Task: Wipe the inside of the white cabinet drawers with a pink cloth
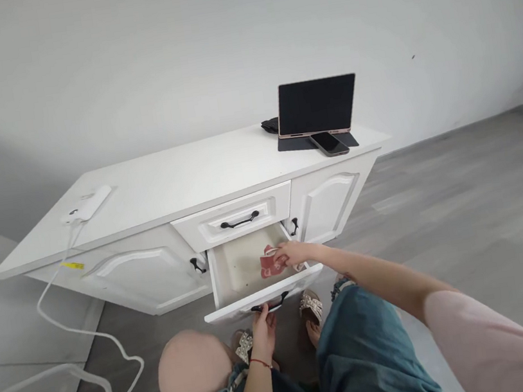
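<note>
The lower drawer (pixel 237 271) of the white cabinet is pulled out. My left hand (pixel 264 335), with a red string at its wrist, is closed at the left part of the black drawer handle (pixel 279 301). Inside the drawer, toward its right side, my right hand (pixel 293 253) pinches a small red cloth with white marks (pixel 270 265). The fingers cover part of the cloth. A bit of pale material (pixel 299 266) shows below this hand, too small to make out.
On the cabinet top (pixel 180 168) stand a tablet (pixel 317 105), a phone (pixel 329 143), a black item (pixel 270 125) and a white power strip (pixel 90 204). Its cord (pixel 81 332) hangs at the left. The upper drawer (pixel 235 216) is closed. My knees flank the pulled-out drawer.
</note>
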### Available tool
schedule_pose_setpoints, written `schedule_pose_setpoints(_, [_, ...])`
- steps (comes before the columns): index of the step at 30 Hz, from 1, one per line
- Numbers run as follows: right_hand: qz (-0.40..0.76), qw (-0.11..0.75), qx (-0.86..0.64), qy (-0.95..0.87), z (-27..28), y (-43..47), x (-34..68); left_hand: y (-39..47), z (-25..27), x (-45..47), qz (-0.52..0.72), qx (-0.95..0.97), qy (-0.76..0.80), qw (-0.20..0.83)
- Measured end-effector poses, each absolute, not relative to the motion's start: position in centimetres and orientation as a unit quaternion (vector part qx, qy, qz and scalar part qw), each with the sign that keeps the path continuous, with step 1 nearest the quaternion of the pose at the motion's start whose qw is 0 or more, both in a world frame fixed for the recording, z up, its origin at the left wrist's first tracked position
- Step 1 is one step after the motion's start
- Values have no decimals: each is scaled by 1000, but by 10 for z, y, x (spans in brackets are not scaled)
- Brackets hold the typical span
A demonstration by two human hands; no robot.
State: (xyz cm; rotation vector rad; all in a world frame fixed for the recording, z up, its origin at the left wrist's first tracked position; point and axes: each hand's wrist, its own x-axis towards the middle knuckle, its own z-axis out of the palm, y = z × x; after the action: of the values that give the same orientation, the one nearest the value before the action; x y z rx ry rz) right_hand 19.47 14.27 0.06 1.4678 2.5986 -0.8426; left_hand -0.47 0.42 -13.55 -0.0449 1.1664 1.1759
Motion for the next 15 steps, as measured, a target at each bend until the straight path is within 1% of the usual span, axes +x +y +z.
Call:
schedule_pose_setpoints(3, [-225,-29,454,862,19,104,221,-1,-134,-8,529,-15,504,682])
schedule_pose_setpoints(5, [-215,-66,485,845,13,71,232,-2,-133,-12,536,-28,495,683])
schedule_pose_setpoints(7, [-199,-99,559,799,-6,41,234,-3,-133,-15,542,-51,488,682])
schedule_pose_setpoints(10, [-154,-92,677,714,-40,14,215,-4,-132,-18,542,-77,481,685])
schedule_pose_setpoints(13, [-97,-90,699,703,-58,7,174,-6,-134,-19,557,-103,471,676])
schedule_pose_setpoints(15, [-95,-85,682,720,-59,8,143,-6,-137,-18,568,-114,466,668])
